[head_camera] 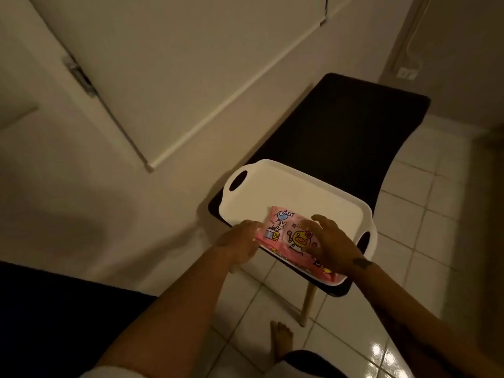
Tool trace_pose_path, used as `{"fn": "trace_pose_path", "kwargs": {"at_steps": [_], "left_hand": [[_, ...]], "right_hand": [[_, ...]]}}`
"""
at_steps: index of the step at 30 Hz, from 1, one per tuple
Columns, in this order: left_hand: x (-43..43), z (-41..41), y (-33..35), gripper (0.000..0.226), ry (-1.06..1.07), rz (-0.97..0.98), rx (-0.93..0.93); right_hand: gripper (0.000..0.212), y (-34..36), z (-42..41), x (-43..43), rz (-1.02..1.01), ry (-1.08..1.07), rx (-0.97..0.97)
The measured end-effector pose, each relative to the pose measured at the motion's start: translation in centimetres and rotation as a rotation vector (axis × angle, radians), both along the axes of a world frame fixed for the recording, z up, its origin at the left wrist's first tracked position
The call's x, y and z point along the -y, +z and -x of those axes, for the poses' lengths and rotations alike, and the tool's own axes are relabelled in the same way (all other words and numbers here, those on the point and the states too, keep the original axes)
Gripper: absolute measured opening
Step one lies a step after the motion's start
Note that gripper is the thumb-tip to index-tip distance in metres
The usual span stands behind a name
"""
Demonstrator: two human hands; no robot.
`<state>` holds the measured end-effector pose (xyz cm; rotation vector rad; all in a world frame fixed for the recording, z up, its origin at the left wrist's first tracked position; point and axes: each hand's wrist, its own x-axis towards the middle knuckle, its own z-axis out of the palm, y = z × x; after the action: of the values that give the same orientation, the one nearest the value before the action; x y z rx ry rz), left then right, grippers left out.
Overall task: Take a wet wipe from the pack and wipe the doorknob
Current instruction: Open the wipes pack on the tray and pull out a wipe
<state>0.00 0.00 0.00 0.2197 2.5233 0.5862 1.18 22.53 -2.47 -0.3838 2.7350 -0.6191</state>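
Head view gives you one wet wipe pack [289, 236], one white tray [286, 192] with two oval handle cut-outs, one black chair [349, 126], one door [163, 72] and your two hands. The pack lies on the near part of the tray, and the tray rests on the chair seat just beside the door. Your left hand [237, 242] sits at the pack's left end, fingers loosely curled against its edge; you cannot tell from here whether they actually grip it. Your right hand [331, 245] is laid over the pack's right half with the fingers spread and relaxed, not clenched, and it covers that part of the wrapper and some of the tray's near right corner. The near right handle hole is only partly visible behind your wrist. One bare foot [282, 343] shows on the tiled floor [420, 214] below, cut off by dark clothing at the bottom edge. On the door's left edge you can see a metal fitting [79, 76], but it is blurred and dim, so what it is stays unclear. The pack is pink and soft-sided, printed with a blue heart balloon, a white rabbit, a yellow duck-like cartoon and small stars; the lettering near the top is readable only as a short logo, and any opening flap is hard to make out.
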Motion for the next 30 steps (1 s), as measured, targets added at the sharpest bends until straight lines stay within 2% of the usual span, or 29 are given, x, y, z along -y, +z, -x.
{"fn": "trace_pose_path", "kwargs": {"at_steps": [6,16,24,30], "left_hand": [[-3.2,1.5,-2.2,0.049,-0.169,0.053,-0.099],[-4.0,2.5,-4.6,0.068,-0.308,0.22,-0.066],[-4.0,4.4,-5.5,0.084,-0.52,0.38,-0.077],[-3.5,4.5,-6.8,0.091,-0.51,0.322,-0.051]], "right_hand": [[0.065,-2.2,-0.3,-0.2,0.058,0.006,-0.078],[0.06,-3.8,-1.0,0.3,0.145,-0.067,-0.161],[0.067,-4.2,-0.7,0.4,0.18,-0.088,-0.155],[0.074,-5.3,-0.7,0.1,0.164,-0.079,-0.16]]}}
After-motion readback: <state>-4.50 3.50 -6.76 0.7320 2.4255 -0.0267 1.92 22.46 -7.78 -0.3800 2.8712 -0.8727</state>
